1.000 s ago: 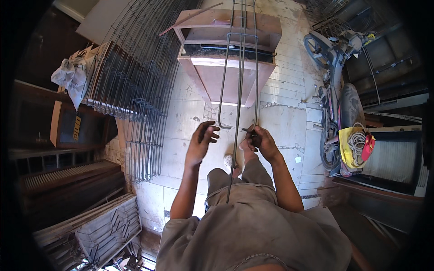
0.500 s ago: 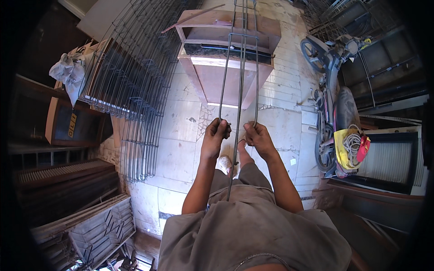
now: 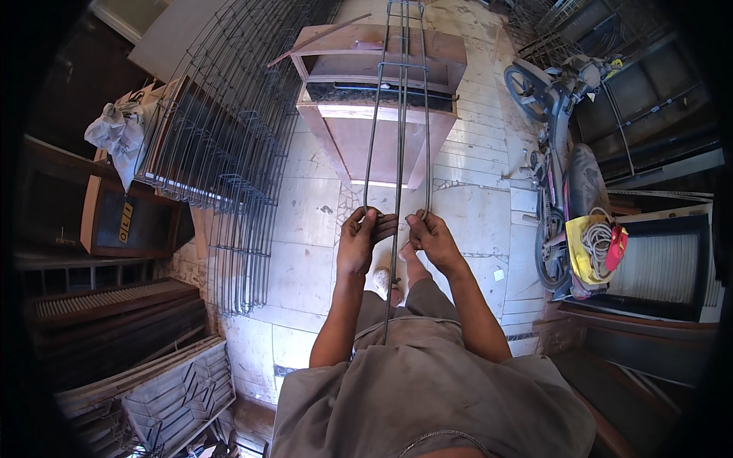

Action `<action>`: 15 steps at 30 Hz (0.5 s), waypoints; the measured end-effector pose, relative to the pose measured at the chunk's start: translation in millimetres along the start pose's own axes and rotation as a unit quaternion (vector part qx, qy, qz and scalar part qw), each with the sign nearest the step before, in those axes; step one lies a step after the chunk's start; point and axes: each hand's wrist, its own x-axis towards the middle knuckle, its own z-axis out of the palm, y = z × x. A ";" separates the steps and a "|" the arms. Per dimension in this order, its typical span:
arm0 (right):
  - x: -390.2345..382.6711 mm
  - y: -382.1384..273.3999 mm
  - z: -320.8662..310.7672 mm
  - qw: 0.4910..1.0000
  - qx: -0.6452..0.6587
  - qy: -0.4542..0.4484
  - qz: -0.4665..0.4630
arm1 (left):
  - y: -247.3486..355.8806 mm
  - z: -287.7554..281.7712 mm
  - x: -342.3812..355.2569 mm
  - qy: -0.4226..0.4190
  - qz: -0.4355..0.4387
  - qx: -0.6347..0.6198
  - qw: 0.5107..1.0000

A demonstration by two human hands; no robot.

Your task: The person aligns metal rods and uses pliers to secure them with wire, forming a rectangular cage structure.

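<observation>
In front of me a long, narrow cage of steel reinforcing rods (image 3: 398, 145) stretches away, with a bent wire stirrup (image 3: 403, 66) across it near the far part. My left hand (image 3: 362, 238) pinches the near end of the left rod between thumb and fingers, the other fingers reaching toward the middle. My right hand (image 3: 435, 238) grips the near end of the right rod in the same way. Between the hands the middle rods run on toward my body, one ending against my shirt. Beneath the cage's far part stands a pinkish wooden cabinet (image 3: 366, 145) with an open upper compartment.
Stacked rebar cages (image 3: 237, 206) rise on the left beside a white plastic bag (image 3: 118, 133). A motorcycle (image 3: 561, 145) is parked on the right, with coiled rope (image 3: 599, 244) on a yellow bag behind its seat. A loose wooden strip (image 3: 324, 38) lies over the cabinet. Tiled floor (image 3: 305, 252) surrounds my feet.
The near rod ends and both hands have shifted slightly down and left in view. The left hand's fingers have opened out somewhat while its pinch on the rod stays.
</observation>
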 end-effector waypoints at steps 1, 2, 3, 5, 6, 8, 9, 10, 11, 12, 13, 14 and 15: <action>-0.4 -0.6 0.0 1.000 -0.005 0.004 0.000 | 0.4 0.5 0.0 -0.002 0.000 -0.001 1.000; -0.9 -1.0 0.3 1.000 -0.010 0.007 0.000 | 0.8 0.9 -0.2 -0.003 -0.001 -0.002 1.000; -1.1 -1.2 0.7 1.000 -0.016 0.010 0.000 | 1.3 1.0 -0.4 -0.004 -0.002 -0.003 1.000; -1.0 -1.0 1.0 1.000 -0.017 0.010 -0.010 | 1.9 0.7 -0.6 -0.007 0.000 0.000 1.000; -1.1 -0.6 1.0 1.000 -0.018 0.010 -0.014 | 1.9 0.4 -0.7 -0.008 0.000 0.001 1.000; -0.9 0.3 1.7 1.000 -0.019 0.011 -0.019 | 0.8 -0.7 -0.1 -0.009 0.001 -0.002 1.000; -0.7 0.7 2.1 1.000 -0.020 0.011 -0.022 | 0.2 -1.5 0.1 -0.009 0.001 -0.004 1.000; -0.6 1.5 2.0 0.999 -0.024 0.011 -0.025 | -0.2 -2.2 0.1 -0.008 -0.002 -0.002 1.000; -0.1 2.1 1.5 0.999 -0.027 0.012 -0.030 | -0.4 -2.6 0.6 -0.008 -0.004 -0.001 1.000; 0.0 2.4 1.0 0.999 -0.031 0.012 -0.034 | -0.3 -2.8 1.0 -0.007 -0.006 0.000 1.000; -0.2 2.4 0.5 0.998 -0.052 0.020 -0.035 | -0.2 -2.5 1.1 -0.008 -0.005 -0.002 1.000; -0.9 2.8 0.1 0.996 -0.072 0.030 -0.036 | -0.2 -2.3 0.9 -0.009 -0.004 -0.003 1.000; -1.3 3.2 0.2 0.994 -0.093 0.039 -0.037 | -0.1 -2.1 0.5 -0.010 -0.003 -0.005 1.000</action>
